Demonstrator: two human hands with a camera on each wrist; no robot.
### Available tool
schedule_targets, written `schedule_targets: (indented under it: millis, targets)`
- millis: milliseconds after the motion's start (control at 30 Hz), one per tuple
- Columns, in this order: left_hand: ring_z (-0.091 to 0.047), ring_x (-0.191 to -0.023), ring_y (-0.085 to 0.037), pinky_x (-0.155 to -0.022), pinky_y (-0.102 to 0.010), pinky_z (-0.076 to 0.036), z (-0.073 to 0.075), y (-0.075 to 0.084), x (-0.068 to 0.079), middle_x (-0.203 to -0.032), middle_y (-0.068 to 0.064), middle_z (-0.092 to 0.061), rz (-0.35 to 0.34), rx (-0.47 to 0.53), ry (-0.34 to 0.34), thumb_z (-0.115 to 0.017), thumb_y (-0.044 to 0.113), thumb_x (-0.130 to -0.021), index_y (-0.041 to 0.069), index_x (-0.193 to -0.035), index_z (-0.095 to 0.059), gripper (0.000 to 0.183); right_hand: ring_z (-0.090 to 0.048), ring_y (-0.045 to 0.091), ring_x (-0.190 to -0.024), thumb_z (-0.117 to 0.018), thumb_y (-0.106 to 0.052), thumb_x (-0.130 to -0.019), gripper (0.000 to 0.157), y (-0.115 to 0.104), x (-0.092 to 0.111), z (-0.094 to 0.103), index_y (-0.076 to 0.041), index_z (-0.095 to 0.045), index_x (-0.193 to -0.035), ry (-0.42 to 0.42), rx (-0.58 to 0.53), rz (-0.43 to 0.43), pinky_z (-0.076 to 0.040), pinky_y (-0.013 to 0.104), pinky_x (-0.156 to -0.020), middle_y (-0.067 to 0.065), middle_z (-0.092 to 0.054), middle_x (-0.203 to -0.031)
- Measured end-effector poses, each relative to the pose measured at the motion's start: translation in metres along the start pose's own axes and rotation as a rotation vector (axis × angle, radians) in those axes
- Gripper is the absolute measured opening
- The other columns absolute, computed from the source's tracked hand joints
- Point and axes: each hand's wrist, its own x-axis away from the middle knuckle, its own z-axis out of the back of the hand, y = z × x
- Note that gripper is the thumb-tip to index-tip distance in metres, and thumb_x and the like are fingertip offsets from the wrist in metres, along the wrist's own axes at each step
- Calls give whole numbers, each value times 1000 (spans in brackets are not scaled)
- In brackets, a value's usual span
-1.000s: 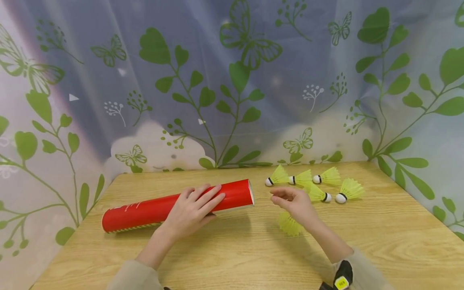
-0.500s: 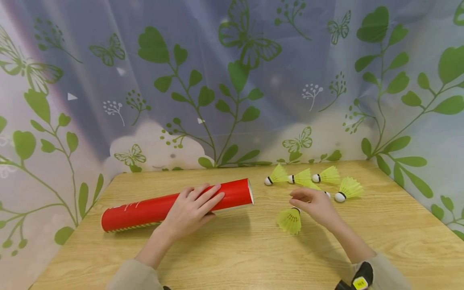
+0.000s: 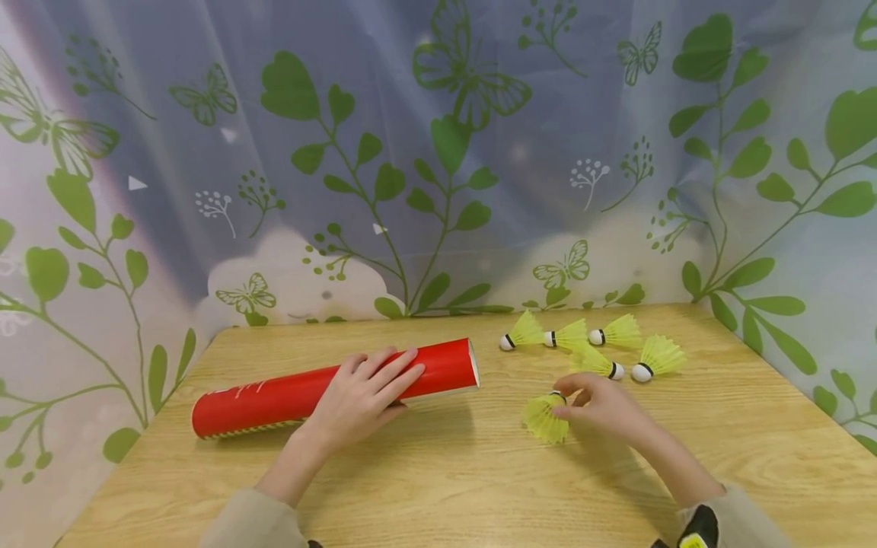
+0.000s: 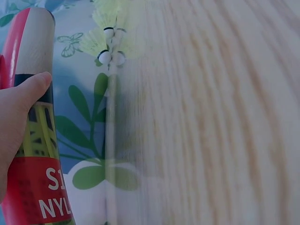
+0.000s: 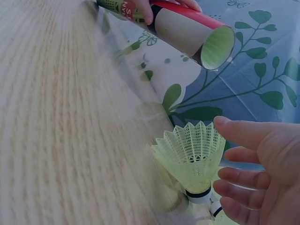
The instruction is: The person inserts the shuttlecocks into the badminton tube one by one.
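My left hand (image 3: 366, 396) grips a red shuttlecock tube (image 3: 274, 399), fingers over the top and thumb on the near side in the left wrist view. The tube slants, its open right end raised over the table. In the right wrist view a pale green ribbed skirt shows inside the tube's mouth (image 5: 218, 47). My right hand (image 3: 606, 407) is at the nearest yellow shuttlecock (image 3: 544, 418), thumb by the skirt and index finger over the cork end. In the right wrist view its loosely bent fingers (image 5: 243, 180) lie beside that shuttlecock, not wrapped round it.
Several more yellow shuttlecocks with white corks lie at the back right, the rightmost shuttlecock (image 3: 661, 356) among them. The wooden table (image 3: 425, 487) ends at a hanging curtain (image 3: 438, 152) printed with leaves and butterflies.
My right hand has moved right from near the tube's mouth, then down to the nearest shuttlecock. My left hand and the tube have stayed in place.
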Motion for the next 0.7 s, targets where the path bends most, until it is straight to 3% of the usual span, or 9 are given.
schedule_targets:
  millis: [467, 700]
  targets:
    - [-57, -111, -27, -77, -42, -49, 1, 1, 0, -135, -6, -54, 9, 21, -13, -85, 35, -65, 14, -134, -53, 78, -64, 18, -78, -72, -26, -82, 47, 2, -1, -4, 5, -61, -116, -33, -25, 20, -51, 28, -62, 20, -62, -111]
    - [-57, -111, -28, -77, -42, -49, 1, 1, 0, -135, -5, -54, 17, 37, -14, -85, 34, -65, 14, -134, -53, 79, -64, 20, -79, -70, -16, -83, 36, 0, -1, -6, 2, -62, -113, 11, -38, -22, -51, 28, -59, 19, -62, -109]
